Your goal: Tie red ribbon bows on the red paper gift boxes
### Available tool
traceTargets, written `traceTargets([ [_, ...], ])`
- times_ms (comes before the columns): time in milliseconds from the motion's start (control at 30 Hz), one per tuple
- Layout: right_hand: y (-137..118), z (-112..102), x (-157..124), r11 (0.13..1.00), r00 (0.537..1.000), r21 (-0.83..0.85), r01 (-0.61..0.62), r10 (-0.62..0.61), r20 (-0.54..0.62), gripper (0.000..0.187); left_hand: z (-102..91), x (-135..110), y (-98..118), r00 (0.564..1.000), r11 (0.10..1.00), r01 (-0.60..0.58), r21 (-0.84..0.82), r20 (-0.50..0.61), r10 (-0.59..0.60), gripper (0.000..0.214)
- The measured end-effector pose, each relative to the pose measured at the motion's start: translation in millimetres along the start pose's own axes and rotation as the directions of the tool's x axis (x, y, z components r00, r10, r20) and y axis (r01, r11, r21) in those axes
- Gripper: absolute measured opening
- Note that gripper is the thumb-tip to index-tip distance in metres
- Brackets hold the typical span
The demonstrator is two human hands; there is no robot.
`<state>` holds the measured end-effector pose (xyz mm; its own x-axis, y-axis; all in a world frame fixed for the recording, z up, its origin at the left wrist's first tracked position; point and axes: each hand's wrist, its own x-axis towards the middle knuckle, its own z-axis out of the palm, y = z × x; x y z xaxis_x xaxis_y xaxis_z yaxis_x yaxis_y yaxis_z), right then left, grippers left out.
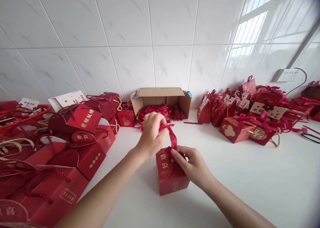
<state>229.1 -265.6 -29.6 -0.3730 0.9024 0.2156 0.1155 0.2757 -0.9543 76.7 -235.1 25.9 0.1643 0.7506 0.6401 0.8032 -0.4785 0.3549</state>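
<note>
A small red gift box (173, 183) with gold lettering stands upright on the white table in front of me. A dark red ribbon (173, 138) rises from its top. My left hand (153, 133) is raised above and left of the box, its fingers closed on the upper part of the ribbon. Low at the box's top, my right hand (191, 163) pinches the ribbon between thumb and fingers, close against the lid. The fingers partly cover where the ribbon meets the box.
An open cardboard box (160, 92) lies against the tiled wall, holding red ribbons. Red gift boxes (75, 118) are piled at left. More boxes with ribbon bows (237, 128) crowd the right. A power strip (287, 75) is by the wall, and a black loop (311, 137) lies at far right.
</note>
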Motion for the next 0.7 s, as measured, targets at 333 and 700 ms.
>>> traceTargets([
  [333,6,3,0,1.000,1.000,-0.003,0.026,-0.026,-0.002,0.038,-8.8,-55,-12,0.956,0.951,0.185,-0.248,0.268,-0.116,0.022],
  [700,10,7,-4,0.997,0.977,0.012,0.070,-0.066,-0.202,0.021,9.6,-80,-2,0.962,0.773,0.273,-0.572,0.174,-0.211,0.012],
])
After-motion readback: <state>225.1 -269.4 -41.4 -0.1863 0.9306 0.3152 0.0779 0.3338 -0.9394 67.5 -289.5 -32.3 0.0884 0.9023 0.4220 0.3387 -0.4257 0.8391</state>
